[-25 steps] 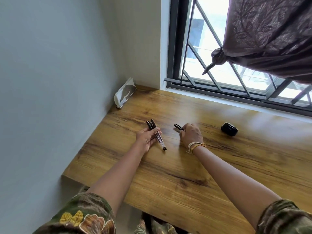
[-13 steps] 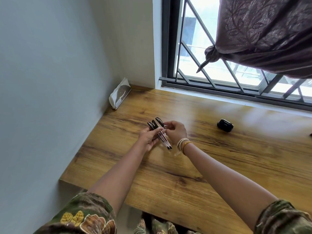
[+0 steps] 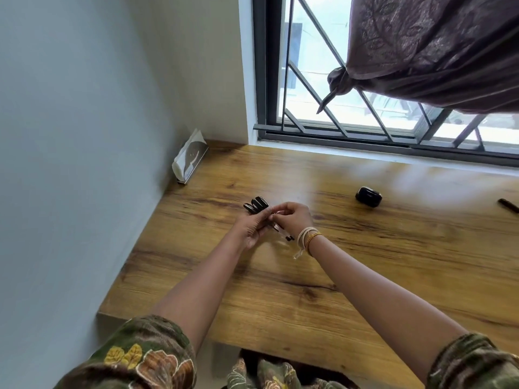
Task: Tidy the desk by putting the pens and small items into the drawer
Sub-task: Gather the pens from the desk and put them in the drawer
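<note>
Since 0.5 s ago right hand point(image 3: 295, 220) has closed onto left hand point(image 3: 254, 228), both grasping 3 black-capped clear pens point(image 3: 257, 206) above wooden desk point(image 3: 365, 262); gathering step, next needs the unseen drawer.

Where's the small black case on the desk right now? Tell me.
In the head view, the black case sits on the desk to the right of both hands, below the window, with a lone pen further right.

A knotted purple curtain point(image 3: 427, 51) hangs over the barred window point(image 3: 309, 80).
</note>
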Tool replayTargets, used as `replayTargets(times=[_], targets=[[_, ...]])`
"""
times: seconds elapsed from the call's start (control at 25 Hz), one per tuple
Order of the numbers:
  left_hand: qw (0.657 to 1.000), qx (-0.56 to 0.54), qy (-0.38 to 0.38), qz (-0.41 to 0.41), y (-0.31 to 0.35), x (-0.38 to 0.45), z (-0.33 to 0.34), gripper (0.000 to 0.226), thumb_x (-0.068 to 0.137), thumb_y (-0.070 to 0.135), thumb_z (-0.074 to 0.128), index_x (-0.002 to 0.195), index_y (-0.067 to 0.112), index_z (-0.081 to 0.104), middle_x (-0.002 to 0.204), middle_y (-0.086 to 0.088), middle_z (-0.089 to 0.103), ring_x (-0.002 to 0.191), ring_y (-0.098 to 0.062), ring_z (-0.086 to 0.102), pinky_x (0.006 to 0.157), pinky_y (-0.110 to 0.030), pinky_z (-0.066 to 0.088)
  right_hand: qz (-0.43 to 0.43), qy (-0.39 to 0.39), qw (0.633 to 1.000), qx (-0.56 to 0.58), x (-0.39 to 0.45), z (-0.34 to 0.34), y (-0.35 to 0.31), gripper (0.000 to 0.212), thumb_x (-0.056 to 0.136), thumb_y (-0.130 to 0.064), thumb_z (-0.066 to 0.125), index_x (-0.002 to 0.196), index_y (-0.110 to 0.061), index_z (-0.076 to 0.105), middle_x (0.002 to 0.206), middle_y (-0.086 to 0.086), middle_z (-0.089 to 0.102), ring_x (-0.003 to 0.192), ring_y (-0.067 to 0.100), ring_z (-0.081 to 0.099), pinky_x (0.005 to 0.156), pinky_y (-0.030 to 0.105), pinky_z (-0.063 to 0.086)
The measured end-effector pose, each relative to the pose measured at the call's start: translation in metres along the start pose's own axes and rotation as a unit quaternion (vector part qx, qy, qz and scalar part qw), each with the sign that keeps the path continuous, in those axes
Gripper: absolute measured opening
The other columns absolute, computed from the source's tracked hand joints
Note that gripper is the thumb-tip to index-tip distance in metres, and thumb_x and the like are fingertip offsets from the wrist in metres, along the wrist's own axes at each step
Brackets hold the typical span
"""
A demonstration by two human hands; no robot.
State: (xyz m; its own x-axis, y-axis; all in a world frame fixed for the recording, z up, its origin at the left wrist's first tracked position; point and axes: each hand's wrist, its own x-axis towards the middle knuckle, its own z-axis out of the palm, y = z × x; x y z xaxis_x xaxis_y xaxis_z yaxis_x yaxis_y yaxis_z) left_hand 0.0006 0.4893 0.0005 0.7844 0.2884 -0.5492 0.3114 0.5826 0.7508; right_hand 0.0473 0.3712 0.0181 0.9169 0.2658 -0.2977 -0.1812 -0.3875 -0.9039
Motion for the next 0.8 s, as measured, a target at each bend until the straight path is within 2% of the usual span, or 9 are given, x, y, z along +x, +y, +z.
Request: replayTargets(times=[0.16,0.28,0.36,0.52,0.68,0.8], targets=[[1.0,0.012,-0.009,-0.004,-0.003,0.008,0.003,0.011,0.088,0.008,0.067,0.097,0.003,0.064,0.069,-0.005,0.073,0.06,-0.012,0.07,0.054,-0.026,0.058,0.004,-0.008,0.999,0.032,-0.001,-0.005,0.005,0.015,0.071,-0.014,0.081,0.08,-0.023,0.072,0.072,-0.001,0.068,0.066,0.011,0.064,0.069,0.03,0.056],[0.999,0.009,-0.023,-0.023,-0.004,0.013,0.009,0.009,0.087,0.005,0.067,0.095,0.001,0.063,0.07,-0.008,0.074,0.062,-0.015,0.072,0.051,-0.029,0.058,0.011,0.071,0.996,0.061,-0.001,-0.013,0.012,0.008,0.074,-0.02,0.075,0.076,-0.024,0.069,0.072,-0.003,0.068,0.068,0.014,0.063,0.073,0.037,0.056],[0.998,0.027,-0.049,-0.033,-0.008,0.017,0.018,0.005,0.088,0.004,0.065,0.091,0.001,0.062,0.072,-0.008,0.074,0.064,-0.016,0.073,0.053,-0.032,0.059,0.021,0.12,0.989,0.079,-0.001,-0.026,0.019,0.008,0.076,-0.016,0.069,0.073,-0.023,0.069,0.072,0.0,0.068,0.07,0.017,0.062,0.075,0.042,0.056],[0.992,0.065,-0.103,-0.042,-0.02,0.022,0.052,0.003,0.09,0.003,0.062,0.089,0.001,0.062,0.071,-0.008,0.074,0.065,-0.018,0.073,0.054,-0.032,0.059,0.033,0.213,0.97,0.117,0.001,-0.068,0.038,0.009,0.072,-0.014,0.063,0.067,-0.018,0.07,0.064,0.002,0.068,0.06,0.018,0.062,0.07,0.048,0.057],[0.983,0.091,-0.149,-0.06,-0.037,0.021,0.098,0.004,0.09,0.004,0.062,0.091,0.0,0.062,0.074,-0.009,0.074,0.068,-0.02,0.073,0.058,-0.035,0.06,0.027,0.284,0.952,0.112,0.0,-0.123,0.054,0.01,0.071,-0.018,0.061,0.071,-0.011,0.069,0.062,0.006,0.068,0.055,0.02,0.063,0.065,0.049,0.059],[0.971,0.116,-0.197,-0.078,-0.048,0.02,0.139,0.014,0.09,0.007,0.063,0.1,-0.002,0.06,0.085,-0.013,0.073,0.074,-0.023,0.073,0.062,-0.037,0.06,0.025,0.308,0.946,0.1,0.001,-0.169,0.062,0.01,0.076,-0.012,0.061,0.074,-0.005,0.068,0.062,0.008,0.066,0.055,0.022,0.062,0.061,0.046,0.058]])
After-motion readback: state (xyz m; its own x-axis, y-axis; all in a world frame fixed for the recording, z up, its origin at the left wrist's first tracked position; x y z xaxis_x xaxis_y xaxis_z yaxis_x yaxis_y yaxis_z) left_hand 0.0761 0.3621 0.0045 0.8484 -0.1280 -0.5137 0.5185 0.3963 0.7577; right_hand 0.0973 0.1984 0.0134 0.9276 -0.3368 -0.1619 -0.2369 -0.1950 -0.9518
